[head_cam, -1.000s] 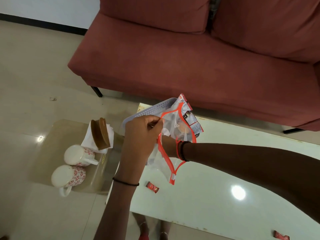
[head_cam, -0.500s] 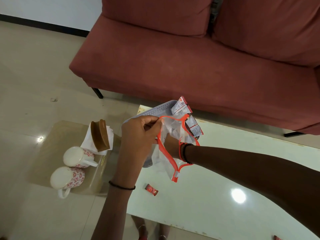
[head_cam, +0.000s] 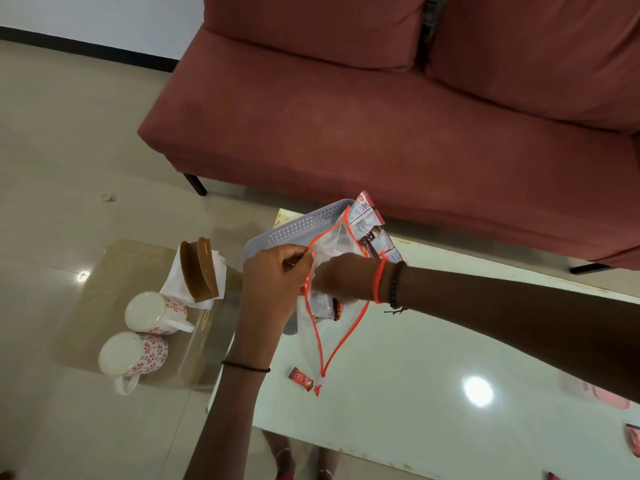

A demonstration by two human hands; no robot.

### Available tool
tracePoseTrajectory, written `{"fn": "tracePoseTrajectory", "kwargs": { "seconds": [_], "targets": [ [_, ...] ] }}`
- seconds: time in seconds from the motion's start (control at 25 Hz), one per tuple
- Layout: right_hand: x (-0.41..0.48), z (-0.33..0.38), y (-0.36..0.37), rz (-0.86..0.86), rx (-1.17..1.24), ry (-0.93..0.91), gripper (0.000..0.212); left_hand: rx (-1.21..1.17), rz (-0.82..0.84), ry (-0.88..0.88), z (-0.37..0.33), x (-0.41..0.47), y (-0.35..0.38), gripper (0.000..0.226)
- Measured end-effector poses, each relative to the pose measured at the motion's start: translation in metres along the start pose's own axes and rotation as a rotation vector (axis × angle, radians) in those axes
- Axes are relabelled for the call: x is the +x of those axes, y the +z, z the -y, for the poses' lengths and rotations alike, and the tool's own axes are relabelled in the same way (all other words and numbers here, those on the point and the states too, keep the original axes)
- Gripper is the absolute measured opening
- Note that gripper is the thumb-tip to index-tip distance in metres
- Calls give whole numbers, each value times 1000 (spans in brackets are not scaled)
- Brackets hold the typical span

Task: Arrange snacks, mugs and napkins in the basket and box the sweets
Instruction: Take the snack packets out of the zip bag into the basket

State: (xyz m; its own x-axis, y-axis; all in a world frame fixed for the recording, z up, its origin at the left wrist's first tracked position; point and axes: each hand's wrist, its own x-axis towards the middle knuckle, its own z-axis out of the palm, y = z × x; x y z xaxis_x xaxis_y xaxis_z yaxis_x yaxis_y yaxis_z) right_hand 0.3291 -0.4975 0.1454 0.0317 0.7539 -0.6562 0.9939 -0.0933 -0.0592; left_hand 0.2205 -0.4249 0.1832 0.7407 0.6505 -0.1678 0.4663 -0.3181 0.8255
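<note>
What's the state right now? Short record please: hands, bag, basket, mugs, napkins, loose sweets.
left hand: pinches bag's orange rim
right hand: inside bag; grip hidden
bag: clear, open, packets inside, held over table
basket: grey, behind bag, holds snack packets
mugs: two, on glass side table
napkins: in brown holder beside mugs
sweets: one on table by bag's tip

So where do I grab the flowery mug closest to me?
Take the near mug by its handle. The loop sticks out on the side facing you, clear of the other mug behind it, so come from the near side and hook your fingers through. The round body is probably too wide for a small grip.
</note>
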Motion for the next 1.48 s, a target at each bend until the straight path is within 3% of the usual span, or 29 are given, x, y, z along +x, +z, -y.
{"fn": "tracePoseTrajectory", "kwargs": {
  "seconds": [0.36,0.52,0.6,0.68,0.8,0.92,1.16,1.28,1.36,1.48],
  "targets": [
    [-65,-23,-80,-162,379,-263,57,102,-34,-6,15,14,-37,24],
    [-82,-46,-95,-250,812,-349,57,142,-7,50,16,9,-45,13],
    [-85,-61,-93,-309,1078,-363,44,70,-27,24,21,8,-45,32],
    [-80,-79,-84,-416,1373,-344,36,4,-32,-28,26,14,-44,20],
    [-61,-110,-60,-608,1755,-170,51,-125,0,-110,32,23,-46,18],
    [-34,-133,-20,-808,1967,41,32,-178,9,-108,32,28,-58,15],
    [43,-149,72,-798,1875,581,45,-174,-80,-113,31,39,-75,18],
    [78,-151,90,-715,1576,873,38,-180,-105,-125,38,47,-79,17],
    [97,-153,97,-680,1335,957,35,-175,-103,-132,45,54,-80,12],
    [122,-156,101,-631,1187,946,35,-160,-110,-135,55,65,-81,8]
  ]
}}
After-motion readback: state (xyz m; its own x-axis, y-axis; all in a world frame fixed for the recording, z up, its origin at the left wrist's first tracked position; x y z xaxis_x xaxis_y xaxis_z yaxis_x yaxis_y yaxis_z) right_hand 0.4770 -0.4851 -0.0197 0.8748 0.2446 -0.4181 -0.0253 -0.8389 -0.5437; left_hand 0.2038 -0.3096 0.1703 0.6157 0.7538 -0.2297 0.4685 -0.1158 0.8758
